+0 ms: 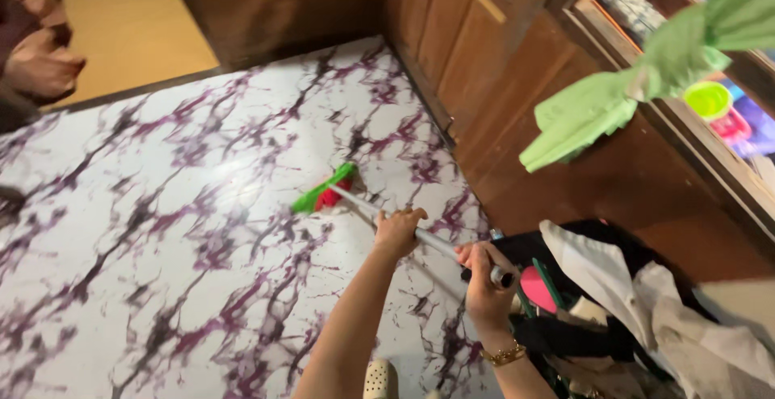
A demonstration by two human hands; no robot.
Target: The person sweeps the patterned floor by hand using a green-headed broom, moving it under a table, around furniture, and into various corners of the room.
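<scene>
Broom [327,193]: green bristles, red head, pale metal handle; head is set on the white, purple-veined marble floor [145,229] near a wooden cabinet [484,68]. Left hand [398,231] is clamped on the handle mid-shaft; right hand [483,274], gold bracelet at wrist, is clamped at the upper end. Green cloth [589,112] is hung at right; clothing pile [638,310] is heaped below.

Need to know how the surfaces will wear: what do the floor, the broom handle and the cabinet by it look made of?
Floor: glossy sheet or tile, white with purple marble veining; its sheen suggests vinyl or polished stone. Broom handle: pale, smooth tube with highlights, probably metal, gripped by the left hand and right hand. Cabinet: brown panelled wood, likely varnished.
</scene>
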